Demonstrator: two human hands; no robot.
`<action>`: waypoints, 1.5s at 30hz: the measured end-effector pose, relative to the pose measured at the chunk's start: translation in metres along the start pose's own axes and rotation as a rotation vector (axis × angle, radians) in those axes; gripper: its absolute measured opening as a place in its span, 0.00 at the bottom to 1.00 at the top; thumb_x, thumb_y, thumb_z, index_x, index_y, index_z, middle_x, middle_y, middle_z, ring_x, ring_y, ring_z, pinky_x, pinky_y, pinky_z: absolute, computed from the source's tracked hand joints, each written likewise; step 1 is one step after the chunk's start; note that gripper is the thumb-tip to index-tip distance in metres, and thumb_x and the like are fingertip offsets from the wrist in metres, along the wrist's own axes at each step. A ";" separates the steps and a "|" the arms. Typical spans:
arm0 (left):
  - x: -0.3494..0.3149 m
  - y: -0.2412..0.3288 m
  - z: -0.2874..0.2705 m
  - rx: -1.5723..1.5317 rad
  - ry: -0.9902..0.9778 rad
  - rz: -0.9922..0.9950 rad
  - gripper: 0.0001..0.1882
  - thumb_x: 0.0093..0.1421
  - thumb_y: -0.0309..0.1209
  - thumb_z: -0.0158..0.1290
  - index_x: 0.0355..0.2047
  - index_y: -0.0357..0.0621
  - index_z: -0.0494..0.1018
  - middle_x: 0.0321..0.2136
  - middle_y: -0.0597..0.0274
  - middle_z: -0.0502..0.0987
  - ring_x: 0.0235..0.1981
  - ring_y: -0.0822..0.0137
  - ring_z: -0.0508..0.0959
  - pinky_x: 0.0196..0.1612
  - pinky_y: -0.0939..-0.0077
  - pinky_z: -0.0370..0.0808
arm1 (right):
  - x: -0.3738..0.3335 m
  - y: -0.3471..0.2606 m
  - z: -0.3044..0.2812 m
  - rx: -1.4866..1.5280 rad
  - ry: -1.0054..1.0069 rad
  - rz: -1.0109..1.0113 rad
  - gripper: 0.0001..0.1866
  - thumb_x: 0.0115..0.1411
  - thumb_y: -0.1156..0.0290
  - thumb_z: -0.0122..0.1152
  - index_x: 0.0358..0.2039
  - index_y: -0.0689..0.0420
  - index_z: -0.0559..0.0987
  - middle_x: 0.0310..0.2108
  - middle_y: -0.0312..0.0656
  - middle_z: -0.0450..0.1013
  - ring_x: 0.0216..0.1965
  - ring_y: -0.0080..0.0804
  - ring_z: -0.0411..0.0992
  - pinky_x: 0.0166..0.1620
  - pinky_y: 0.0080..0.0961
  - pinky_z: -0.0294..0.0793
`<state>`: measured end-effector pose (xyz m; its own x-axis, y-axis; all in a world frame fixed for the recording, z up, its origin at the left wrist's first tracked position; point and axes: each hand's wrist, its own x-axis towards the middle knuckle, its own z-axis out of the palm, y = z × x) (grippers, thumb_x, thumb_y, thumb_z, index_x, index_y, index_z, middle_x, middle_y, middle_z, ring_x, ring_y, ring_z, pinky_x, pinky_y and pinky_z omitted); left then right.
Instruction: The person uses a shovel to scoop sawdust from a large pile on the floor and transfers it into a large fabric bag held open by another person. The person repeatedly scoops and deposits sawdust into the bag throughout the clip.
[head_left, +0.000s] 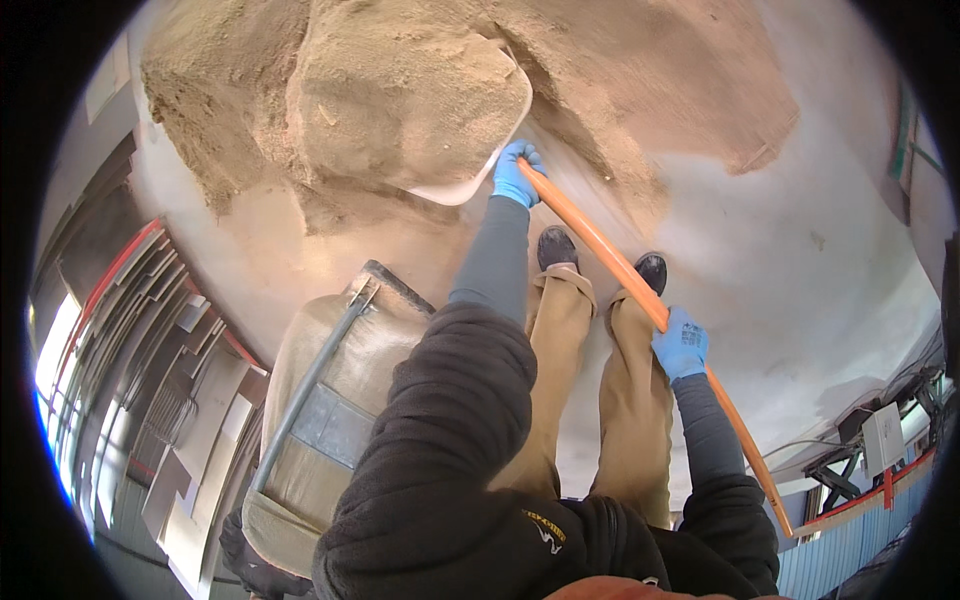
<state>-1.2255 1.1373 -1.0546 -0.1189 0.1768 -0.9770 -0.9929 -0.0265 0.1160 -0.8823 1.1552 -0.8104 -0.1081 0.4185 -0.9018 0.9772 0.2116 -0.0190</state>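
Note:
I hold a shovel with a long orange handle (597, 243) in both gloved hands. My left hand (517, 172), in a blue glove, is wrapped round the handle close to the blade. Farther back, my right hand (682, 343), also in a blue glove, grips the same handle in front of my right leg. The wide pale blade (457, 192) carries a large heap of tan, sawdust-like material (400, 100), which hides most of it. Its curved rim shows at the right and the near side. Behind and around the blade lies a bigger pile (680, 80) of the same material.
Close by on my left stands a dusty tan object with a grey metal tube frame (318, 385); its kind is unclear. Stacked boards (190, 420) fill a rack with red edges farther left. At the far right is a grey box (882, 438) among equipment. My shoes stand on dusty floor (800, 260).

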 end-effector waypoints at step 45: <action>-0.433 -0.026 0.117 0.161 -0.145 0.024 0.08 0.51 0.32 0.51 0.19 0.44 0.69 0.16 0.58 0.70 0.16 0.62 0.69 0.21 0.68 0.69 | -0.400 0.089 -0.143 0.052 0.316 -0.057 0.12 0.48 0.67 0.61 0.32 0.57 0.77 0.30 0.52 0.77 0.34 0.51 0.77 0.38 0.43 0.74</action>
<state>-1.1488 1.1770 -0.6134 -0.1303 0.3184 -0.9389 -0.9764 0.1231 0.1773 -0.7784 1.1326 -0.3898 -0.2064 0.6623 -0.7203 0.9751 0.2004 -0.0952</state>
